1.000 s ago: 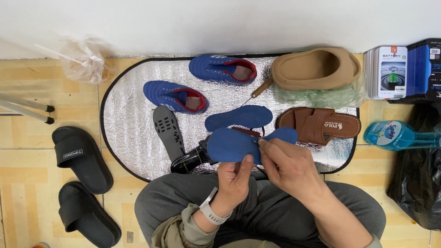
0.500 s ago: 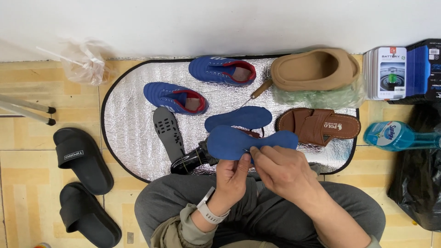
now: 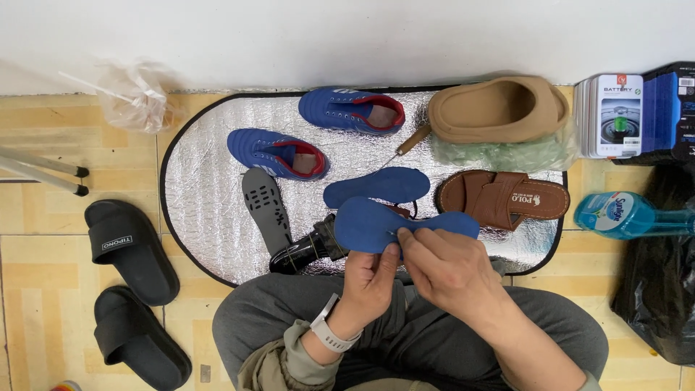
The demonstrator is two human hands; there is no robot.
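Observation:
Both hands hold one blue insole (image 3: 369, 224) above my lap. My left hand (image 3: 369, 279) pinches its near edge at the middle. Touching that same spot from the right is my right hand (image 3: 445, 268), its fingertips on the insole's narrow waist. A second blue insole (image 3: 376, 186) lies flat on the silver mat (image 3: 210, 217) just beyond. A black object (image 3: 304, 250) pokes out from under the held insole. Two blue shoes (image 3: 279, 153) (image 3: 351, 110) with red linings sit farther back on the mat, and a grey insole (image 3: 266, 208) lies beside them.
A tan clog (image 3: 496, 108) on a green bag and a brown sandal (image 3: 503, 199) sit at the mat's right. A wooden-handled awl (image 3: 405, 143) lies near the clog. Two black slides (image 3: 130, 250) (image 3: 134, 347) rest on the floor at left. Boxes (image 3: 615, 112), a blue bottle (image 3: 615, 215) and a black bag (image 3: 662, 289) stand right.
My right hand has slid slightly left along the insole toward the left hand's fingers. The insole stays in about the same place.

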